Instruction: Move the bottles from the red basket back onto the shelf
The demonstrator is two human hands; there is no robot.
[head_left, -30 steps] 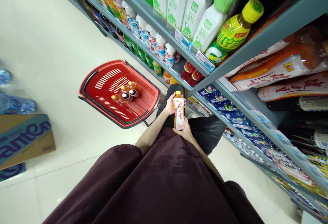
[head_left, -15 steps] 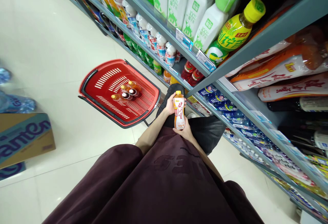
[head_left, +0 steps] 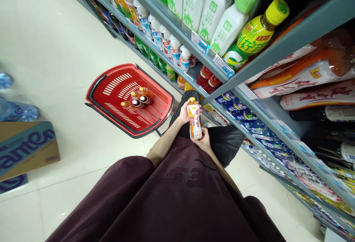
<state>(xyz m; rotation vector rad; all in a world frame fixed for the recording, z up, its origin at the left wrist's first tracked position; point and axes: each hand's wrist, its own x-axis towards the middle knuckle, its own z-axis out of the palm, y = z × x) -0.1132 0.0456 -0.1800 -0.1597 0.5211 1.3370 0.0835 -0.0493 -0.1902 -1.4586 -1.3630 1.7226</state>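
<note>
A plastic bottle (head_left: pixel 195 121) with a yellow cap and a white-and-orange label in red characters was held in both hands, roughly upright in view, above the lap. Its upper part was gripped by the left hand (head_left: pixel 183 114), curled partway closed round the side, some fingers hidden behind. The lower end was held by the right hand (head_left: pixel 204 142), also half closed, thumb and fingers set about the base. The cap was seen in place. Black trousers (head_left: pixel 226 140) and a dark maroon top (head_left: pixel 180 205) were worn. To the left of the knee, a red shopping basket (head_left: pixel 97 96) with black handles was seen on the pale tiled floor (head_left: pixel 74 123); five small bottles (head_left: pixel 138 103) were grouped inside, three yellow-capped and two white-capped with dark contents. A grey shelf unit (head_left: pixel 177 35) was stocked on the right: white green-capped bottles (head_left: pixel 223 33) were lined up on an upper level, with a yellow-capped green-and-yellow bottle (head_left: pixel 253 37) placed beside them and price tags (head_left: pixel 200 42) fixed along the edge. At far left, clear blue-labelled bottles (head_left: pixel 20 109) were partly cut off above a cardboard box (head_left: pixel 30 149).
</note>
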